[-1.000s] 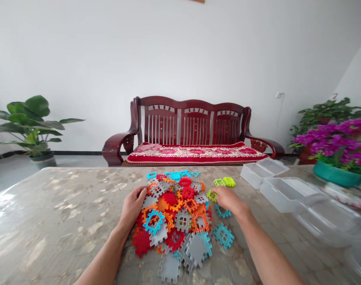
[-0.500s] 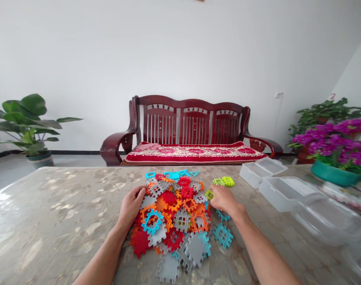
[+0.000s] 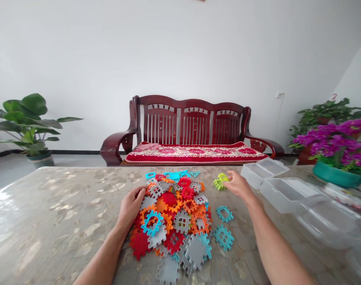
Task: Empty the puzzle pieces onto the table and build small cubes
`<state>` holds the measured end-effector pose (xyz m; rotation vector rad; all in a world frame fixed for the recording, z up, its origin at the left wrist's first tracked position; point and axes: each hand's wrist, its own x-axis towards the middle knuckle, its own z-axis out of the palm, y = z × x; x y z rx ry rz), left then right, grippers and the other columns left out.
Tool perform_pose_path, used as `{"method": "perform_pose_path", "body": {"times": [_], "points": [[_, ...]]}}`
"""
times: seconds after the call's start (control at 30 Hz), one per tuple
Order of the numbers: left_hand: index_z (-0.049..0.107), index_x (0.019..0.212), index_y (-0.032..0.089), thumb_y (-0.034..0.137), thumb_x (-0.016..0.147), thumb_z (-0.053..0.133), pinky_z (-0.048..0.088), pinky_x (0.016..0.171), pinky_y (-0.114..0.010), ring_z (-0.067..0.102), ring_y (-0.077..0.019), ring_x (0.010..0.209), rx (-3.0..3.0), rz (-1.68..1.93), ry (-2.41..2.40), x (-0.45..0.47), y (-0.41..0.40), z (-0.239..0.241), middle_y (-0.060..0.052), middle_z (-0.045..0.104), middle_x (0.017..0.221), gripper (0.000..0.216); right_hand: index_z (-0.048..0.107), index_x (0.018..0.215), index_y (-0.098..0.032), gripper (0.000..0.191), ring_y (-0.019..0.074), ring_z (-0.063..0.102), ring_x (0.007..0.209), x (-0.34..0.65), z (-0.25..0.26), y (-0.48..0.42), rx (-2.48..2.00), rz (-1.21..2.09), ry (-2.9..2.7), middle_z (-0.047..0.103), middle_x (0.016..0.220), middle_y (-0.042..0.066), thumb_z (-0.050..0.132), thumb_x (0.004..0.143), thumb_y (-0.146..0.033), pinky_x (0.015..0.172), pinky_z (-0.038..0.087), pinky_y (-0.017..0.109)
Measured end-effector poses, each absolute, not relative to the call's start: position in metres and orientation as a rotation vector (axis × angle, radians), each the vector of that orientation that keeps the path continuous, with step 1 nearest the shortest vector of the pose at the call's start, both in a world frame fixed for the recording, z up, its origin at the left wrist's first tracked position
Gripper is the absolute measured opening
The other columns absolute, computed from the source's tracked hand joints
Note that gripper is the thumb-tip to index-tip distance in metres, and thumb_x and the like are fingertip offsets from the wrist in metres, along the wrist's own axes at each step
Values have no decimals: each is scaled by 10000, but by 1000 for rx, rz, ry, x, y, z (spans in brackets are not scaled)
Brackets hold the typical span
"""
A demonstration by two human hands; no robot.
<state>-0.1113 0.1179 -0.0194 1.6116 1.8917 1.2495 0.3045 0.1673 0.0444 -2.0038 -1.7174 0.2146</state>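
**Right hand [image 3: 237, 184] at lime pieces [image 3: 220, 183], left hand [image 3: 133, 201] by pile [image 3: 173, 217]**

Left hand, fingers bent, at left edge of mixed pile: red, orange, grey, blue toy pieces on the patterned worktop [image 3: 64, 209]. Can't tell if it grips any. Right hand reaches past the pile, thumb and fingers parted, fingertips at right side of lime pieces; grip unclear. Lime pieces sit close together, right of pile's far end. Two blue pieces [image 3: 223, 237] lie right of pile, nearer the person. Clear boxes [image 3: 283, 202] at right. Wooden sofa [image 3: 195, 126] behind.
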Motion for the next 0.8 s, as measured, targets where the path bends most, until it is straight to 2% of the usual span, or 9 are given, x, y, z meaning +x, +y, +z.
{"method": "perform_pose_path", "body": {"times": [0.17, 0.37, 0.53, 0.67, 0.8], "points": [[704, 1025, 197, 528, 805, 417, 486, 884, -341, 663, -248, 910, 1605, 1251, 1891, -112, 118, -20, -55, 741, 978, 491, 565, 1242, -143, 584, 282, 644, 1033, 335, 36, 189, -2252, 154, -1619, 688, 1110, 143, 595, 681, -303, 799, 468, 310], [709, 1007, 204, 523, 796, 424, 477, 891, -341, 658, -250, 931, 1607, 1258, 1876, -110, 117, -17, -51, 738, 998, 477, 613, 1146, -137, 500, 316, 663, 993, 342, 26, 203, -2353, 112, -1636, 699, 1031, 191, 587, 670, -287, 735, 485, 324], [712, 989, 205, 508, 801, 429, 475, 890, -331, 652, -248, 957, 1626, 1283, 1874, -111, 119, -19, -52, 736, 1017, 455, 623, 1117, -147, 473, 312, 677, 953, 341, 22, 209, -2360, 74, -1624, 705, 1004, 191, 601, 677, -319, 701, 488, 318], [712, 987, 202, 516, 802, 428, 481, 885, -326, 658, -244, 942, 1628, 1283, 1876, -111, 119, -20, -50, 741, 998, 462, 625, 1136, -169, 467, 295, 664, 995, 344, 18, 212, -2331, 63, -1624, 705, 1019, 160, 595, 707, -350, 730, 484, 308], [715, 989, 210, 520, 796, 433, 489, 868, -319, 663, -240, 926, 1619, 1286, 1886, -110, 119, -18, -41, 745, 976, 460, 585, 1217, -163, 500, 276, 638, 1049, 355, 13, 213, -2287, 73, -1703, 669, 1132, 155, 545, 727, -257, 805, 479, 320]]}}
